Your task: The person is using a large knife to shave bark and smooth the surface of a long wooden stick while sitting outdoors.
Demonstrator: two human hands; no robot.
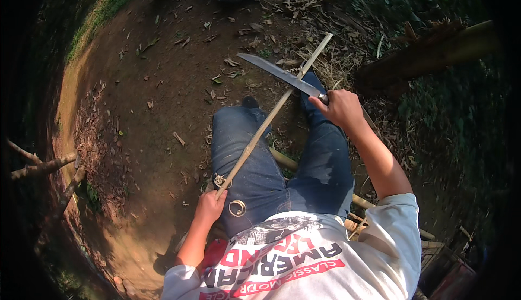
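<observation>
The person sits with both legs in blue jeans [260, 159] stretched over bare dirt ground [141, 110], whittling a long bamboo strip [271, 115]. The left hand [209, 206] is closed around the strip's near end, fingers wrapped tight, so the strip runs from that fist up and away across the left thigh to a far tip among dry leaf litter [304, 7]. The right hand [341, 107] is clenched on the handle of a long curved machete [282, 74], whose blade reaches out to the left of the knuckles and crosses the strip just beyond them, edge apparently laid against it.

Judging by the curled shavings [237, 207] lying just beside the left fist, the step in hand looks like paring the strip down. The next stroke probably calls for a firm hold by the left fingers, well behind the blade, and a shallow blade angle driven away from the body and the knees. More bamboo poles [358, 224] lie under the right elbow.
</observation>
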